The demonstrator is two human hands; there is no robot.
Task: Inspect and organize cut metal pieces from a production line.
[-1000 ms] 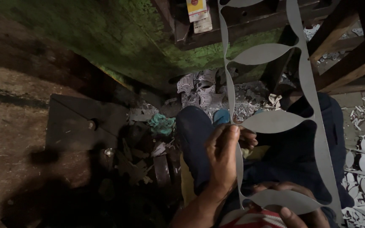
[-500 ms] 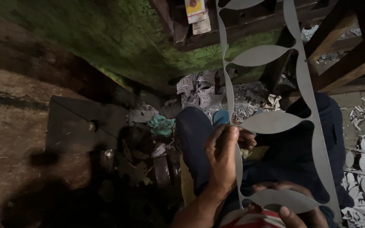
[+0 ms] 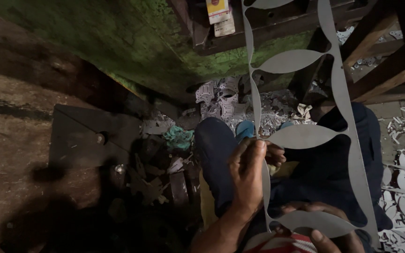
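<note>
Our left hand (image 3: pixel 248 180) pinched the left edge of the punched metal strip (image 3: pixel 305 136), steadying it upright over our lap; our right hand (image 3: pixel 326 234) cupped its bottom edge from beneath, bearing its weight.

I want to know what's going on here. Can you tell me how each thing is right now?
Metal strip: held up, big holes punched out.
Left hand: pinching the strip's left edge.
Right hand: under the strip's bottom end.
Metal scraps: piled on the floor.
</note>
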